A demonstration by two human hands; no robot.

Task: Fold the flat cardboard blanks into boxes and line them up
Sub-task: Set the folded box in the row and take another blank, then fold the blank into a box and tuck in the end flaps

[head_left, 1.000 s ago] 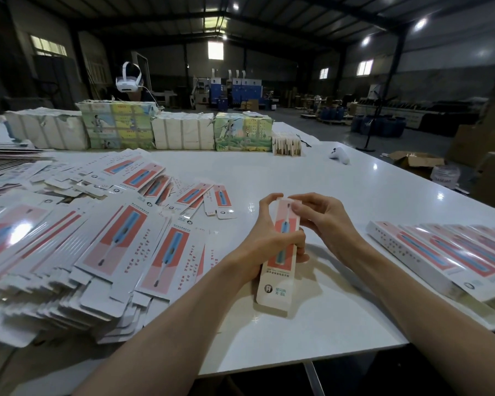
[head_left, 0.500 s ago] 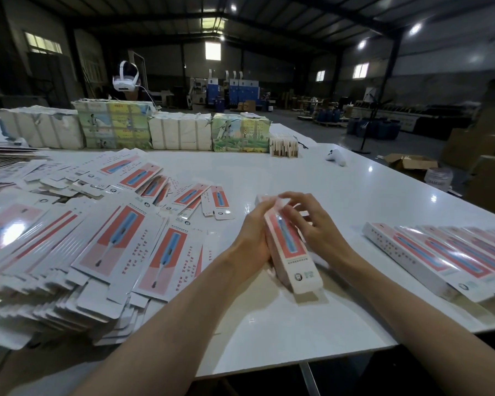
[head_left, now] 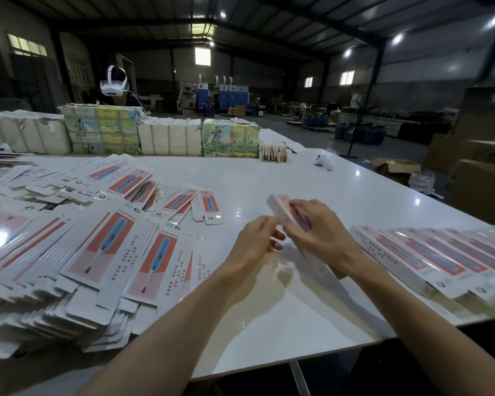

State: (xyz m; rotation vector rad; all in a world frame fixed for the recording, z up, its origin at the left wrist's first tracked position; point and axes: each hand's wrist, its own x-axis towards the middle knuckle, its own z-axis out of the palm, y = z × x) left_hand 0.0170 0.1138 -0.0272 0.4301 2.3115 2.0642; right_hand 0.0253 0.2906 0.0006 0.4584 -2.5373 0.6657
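Observation:
A long narrow folded box (head_left: 280, 208), white with a pink and blue print, is held above the white table (head_left: 355, 192). My right hand (head_left: 320, 232) grips it from above, covering most of its length. My left hand (head_left: 255, 244) is at its left side with the fingertips on the box's lower part; motion blur hides the exact contact. A large heap of flat blanks (head_left: 77, 252) of the same print covers the table's left side. A row of folded boxes (head_left: 429, 255) lies side by side along the right.
Wrapped bundles (head_left: 103, 132) stand in a line along the table's far edge, with a small stack of cards (head_left: 272, 151) and a white controller (head_left: 323, 162) nearby. A person wearing a white headset (head_left: 113, 82) sits behind them. Cardboard cartons (head_left: 480, 178) stand on the floor at right.
The box has swung from pointing toward me to lying more sideways and moved right, toward the row of folded boxes. My right hand now covers it from above. The camera turned slightly left.

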